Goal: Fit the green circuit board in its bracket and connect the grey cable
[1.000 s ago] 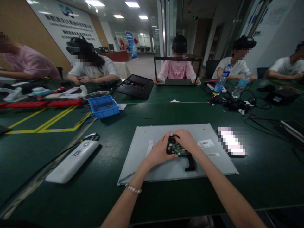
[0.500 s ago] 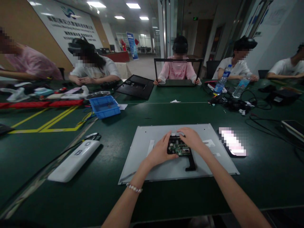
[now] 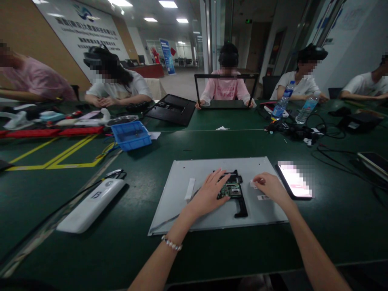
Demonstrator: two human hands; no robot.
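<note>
A grey metal panel (image 3: 197, 210) lies flat on the green table in front of me. A small green circuit board (image 3: 230, 189) on a black bracket (image 3: 241, 206) sits on its middle. My left hand (image 3: 209, 193) lies on the board's left side, fingers stretched out flat. My right hand (image 3: 269, 186) rests on the panel to the right of the board, over a white label, fingers loosely curled with nothing visible in them. A strip of white tape (image 3: 190, 188) is stuck to the panel left of my left hand.
A lit phone (image 3: 294, 185) lies just right of the panel. A white oblong device (image 3: 92, 205) with a cable lies to the left, a blue tray (image 3: 131, 135) beyond it. Cables, water bottles (image 3: 280, 106) and several seated people line the far side.
My right hand left the circuit board and slid right onto the panel near the label. My left hand stayed on the board, fingers flattening over it.
</note>
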